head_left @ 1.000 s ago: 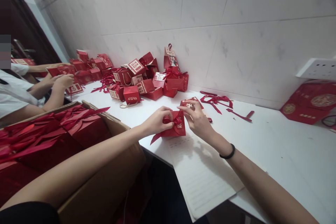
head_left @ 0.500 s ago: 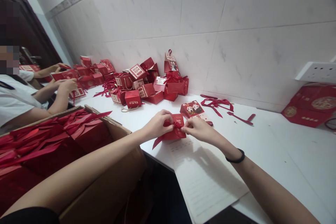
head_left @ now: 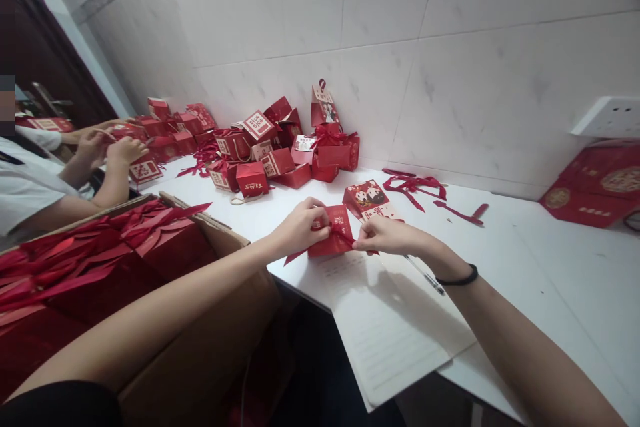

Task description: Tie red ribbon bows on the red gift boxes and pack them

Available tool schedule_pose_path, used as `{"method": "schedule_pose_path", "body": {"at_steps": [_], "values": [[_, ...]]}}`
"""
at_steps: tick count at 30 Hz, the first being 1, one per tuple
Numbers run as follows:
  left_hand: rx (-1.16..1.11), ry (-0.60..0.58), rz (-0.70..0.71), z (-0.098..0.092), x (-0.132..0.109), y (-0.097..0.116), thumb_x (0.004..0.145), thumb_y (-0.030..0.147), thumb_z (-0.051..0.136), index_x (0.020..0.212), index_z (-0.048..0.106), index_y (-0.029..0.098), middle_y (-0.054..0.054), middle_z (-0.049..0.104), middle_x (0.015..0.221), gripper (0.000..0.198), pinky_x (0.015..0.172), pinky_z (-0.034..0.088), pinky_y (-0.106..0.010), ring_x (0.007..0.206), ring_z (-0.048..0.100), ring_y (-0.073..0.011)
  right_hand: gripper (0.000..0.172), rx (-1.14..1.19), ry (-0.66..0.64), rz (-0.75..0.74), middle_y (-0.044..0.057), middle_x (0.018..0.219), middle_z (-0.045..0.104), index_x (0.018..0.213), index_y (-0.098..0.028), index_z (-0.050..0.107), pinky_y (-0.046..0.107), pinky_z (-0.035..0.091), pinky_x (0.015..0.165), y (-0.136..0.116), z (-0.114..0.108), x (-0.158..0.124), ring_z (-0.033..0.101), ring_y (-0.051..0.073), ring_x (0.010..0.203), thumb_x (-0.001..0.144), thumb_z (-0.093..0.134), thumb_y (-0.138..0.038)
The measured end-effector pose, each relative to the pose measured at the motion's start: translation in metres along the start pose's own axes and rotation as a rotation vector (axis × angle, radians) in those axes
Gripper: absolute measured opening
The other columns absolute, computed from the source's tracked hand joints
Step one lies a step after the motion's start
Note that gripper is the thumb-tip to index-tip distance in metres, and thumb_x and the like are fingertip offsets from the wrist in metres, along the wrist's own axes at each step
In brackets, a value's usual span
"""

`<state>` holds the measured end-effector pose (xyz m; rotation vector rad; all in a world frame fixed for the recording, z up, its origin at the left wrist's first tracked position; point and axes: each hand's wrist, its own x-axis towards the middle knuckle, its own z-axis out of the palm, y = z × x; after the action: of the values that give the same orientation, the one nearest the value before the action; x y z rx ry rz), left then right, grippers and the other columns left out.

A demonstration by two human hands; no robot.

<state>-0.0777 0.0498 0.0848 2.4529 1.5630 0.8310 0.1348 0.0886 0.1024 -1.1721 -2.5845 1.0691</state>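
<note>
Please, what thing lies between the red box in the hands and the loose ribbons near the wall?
In the head view, a cartoon-printed red box lies between the held box and the loose ribbons.

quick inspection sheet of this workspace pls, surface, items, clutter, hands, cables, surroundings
surface: white table, with lined paper partly over its near edge
items: red box with a red ribbon across it
clutter: piled red boxes, loose ribbons, a pen by the paper, a carton of ribboned boxes
hands: right hand pinches the ribbon; left hand curls at the red box, its grip partly hidden
cables: thin pale line beside the carton, possibly a cable
surroundings: tiled wall, socket strip, red package below it, a co-worker's hand at left
</note>
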Motion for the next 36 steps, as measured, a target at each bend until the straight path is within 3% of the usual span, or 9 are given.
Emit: {"method": "schedule_pose_path", "body": {"at_steps": [20, 22, 24, 27, 30, 33, 36], "values": [[-0.053, -0.025, 0.046, 0.0, 0.0, 0.006, 0.073, 0.02, 0.053, 0.074, 0.054, 0.018, -0.007, 0.048, 0.105, 0.003, 0.088, 0.043, -0.035, 0.096, 0.052, -0.0199, 0.025, -0.209, -0.146, 0.004, -0.001, 0.051, 0.051, 0.051, -0.017, 0.05, 0.023, 0.028, 0.04, -0.008, -0.014, -0.013, 0.041, 0.01, 0.044, 0.073, 0.057, -0.025], [-0.069, -0.017, 0.023, -0.001, -0.001, 0.005, 0.074, 0.022, 0.053, 0.073, 0.053, 0.018, -0.007, 0.049, 0.103, 0.004, 0.087, 0.044, -0.035, 0.094, 0.052, -0.0195, 0.022, -0.241, -0.041, 0.007, 0.001, 0.056, 0.054, 0.058, -0.017, 0.054, 0.024, 0.032, 0.045, -0.008, -0.01, -0.014, 0.047, 0.013, 0.05, 0.076, 0.059, -0.029], [-0.094, -0.027, -0.01, -0.002, -0.002, 0.005, 0.075, 0.024, 0.052, 0.073, 0.051, 0.018, -0.007, 0.049, 0.101, 0.006, 0.084, 0.045, -0.036, 0.09, 0.052, -0.0188, 0.019, -0.283, 0.174, -0.058, 0.004, 0.071, 0.057, 0.074, -0.016, 0.058, 0.025, 0.038, 0.055, -0.01, -0.004, -0.014, 0.053, 0.018, 0.066, 0.074, 0.066, -0.033], [-0.141, -0.063, -0.022, -0.005, -0.003, 0.005, 0.072, 0.022, 0.052, 0.077, 0.05, 0.017, -0.007, 0.049, 0.102, 0.007, 0.081, 0.046, -0.035, 0.087, 0.052, -0.0181, 0.04, -0.333, 0.404, -0.258, 0.007, 0.094, 0.053, 0.101, -0.017, 0.055, 0.03, 0.043, 0.072, -0.014, 0.009, -0.011, 0.052, 0.022, 0.086, 0.068, 0.075, -0.029], [-0.188, -0.098, 0.022, -0.006, -0.004, 0.005, 0.068, 0.015, 0.049, 0.079, 0.049, 0.017, -0.008, 0.048, 0.105, 0.012, 0.082, 0.045, -0.035, 0.089, 0.051, -0.0183, 0.032, -0.368, 0.444, -0.387, 0.008, 0.095, 0.049, 0.105, -0.016, 0.054, 0.032, 0.043, 0.077, -0.014, 0.019, -0.002, 0.051, 0.021, 0.087, 0.076, 0.066, -0.018], [-0.219, -0.106, 0.068, -0.007, -0.005, 0.005, 0.065, 0.01, 0.046, 0.08, 0.048, 0.018, -0.007, 0.049, 0.105, 0.017, 0.086, 0.043, -0.034, 0.094, 0.049, -0.0184, 0.009, -0.316, 0.491, -0.405, 0.007, 0.087, 0.052, 0.09, -0.014, 0.058, 0.03, 0.043, 0.072, -0.008, 0.021, 0.009, 0.052, 0.019, 0.081, 0.081, 0.055, -0.011], [-0.247, -0.107, 0.061, -0.009, -0.005, 0.004, 0.063, 0.009, 0.045, 0.079, 0.046, 0.018, -0.005, 0.05, 0.102, 0.018, 0.083, 0.044, -0.032, 0.089, 0.05, -0.0165, 0.007, -0.12, 0.472, -0.38, 0.003, 0.078, 0.056, 0.078, -0.015, 0.058, 0.027, 0.042, 0.066, 0.001, 0.018, 0.016, 0.053, 0.015, 0.072, 0.082, 0.054, -0.012]]}}
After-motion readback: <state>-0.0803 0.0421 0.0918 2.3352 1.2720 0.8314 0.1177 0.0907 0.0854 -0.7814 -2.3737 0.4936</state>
